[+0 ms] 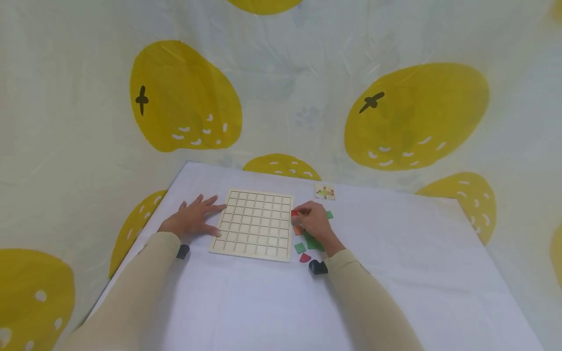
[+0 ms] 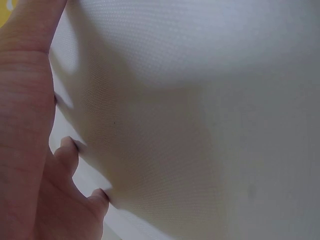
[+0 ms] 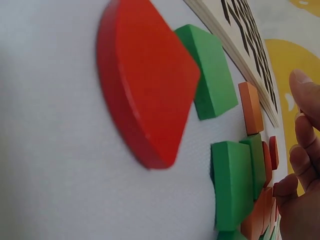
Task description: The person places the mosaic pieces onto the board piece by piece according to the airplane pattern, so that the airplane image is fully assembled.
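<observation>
**Sleeves [image 1: 131,287] foremost; left hand [image 1: 190,219] at board [image 1: 250,254], right hand [image 1: 317,222] among blocks [image 1: 312,241]**

Beige sleeves reach in over the white-covered bench [image 1: 263,307]; a black device [image 1: 318,267] shows below each wrist.

Next out, right of the board: red wedge [image 3: 150,80], one side arced, smooth, thick-edged. Small green block [image 3: 212,75] just beside it; orange block [image 3: 251,107] near the board's edge; more green by the right hand. Flat, painted, probably wood. Scattered close to that hand, presumably for easy pick-up.

Left hand: fingers spread wide, tips touching the board's left edge; likely steadying it. Right hand: fingers bunched narrow at a red piece [image 1: 294,213] by the board's right edge. Cannot tell whether it is pinched or merely lies there.

Board: flat on the bench between the hands, pale, wood-like, roughly square, dark grooves cutting a grid.

Beyond: small patterned card [image 1: 324,192] near the far edge, perhaps set there to stay visible past the hands. Farthest: pale, creased backdrop [image 1: 281,131], printed with yellow rounded shapes.
</observation>
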### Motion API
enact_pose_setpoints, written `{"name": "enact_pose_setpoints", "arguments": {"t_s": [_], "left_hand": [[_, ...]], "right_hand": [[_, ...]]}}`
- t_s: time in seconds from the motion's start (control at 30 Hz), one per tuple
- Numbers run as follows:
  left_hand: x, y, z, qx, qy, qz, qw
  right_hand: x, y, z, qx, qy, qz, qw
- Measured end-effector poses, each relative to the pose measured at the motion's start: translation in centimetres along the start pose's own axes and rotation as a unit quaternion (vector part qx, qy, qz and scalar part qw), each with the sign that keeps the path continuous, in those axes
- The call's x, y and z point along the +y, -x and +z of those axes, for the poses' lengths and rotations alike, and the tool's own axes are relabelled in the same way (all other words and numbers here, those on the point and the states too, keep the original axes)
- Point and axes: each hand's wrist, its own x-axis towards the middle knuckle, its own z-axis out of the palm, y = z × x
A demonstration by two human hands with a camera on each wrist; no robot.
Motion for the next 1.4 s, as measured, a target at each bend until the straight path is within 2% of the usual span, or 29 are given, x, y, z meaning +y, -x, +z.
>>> {"name": "enact_pose_setpoints", "arguments": {"t_s": [0.53,0.77,1.07,1.4], "left_hand": [[0.06,-0.28,0.36,0.004,0.013,-0.005,0.9999],[-0.24,-0.72,0.66,0.007,0.010,-0.005,0.9999],[-0.09,-0.06,0.51,0.010,0.004,-0.005,0.9999],[-0.10,-0.38,0.58,0.004,0.001,-0.008,1.0000]], "right_hand": [[-0.28,0.19,-0.03,-0.006,-0.007,0.001,1.0000],[-0.29,0.38,0.09,-0.009,-0.004,0.015,0.9998],[-0.27,0.46,0.50,-0.003,0.010,0.002,0.9999],[-0.51,0.32,0.66,0.001,0.023,-0.016,0.9996]]}}
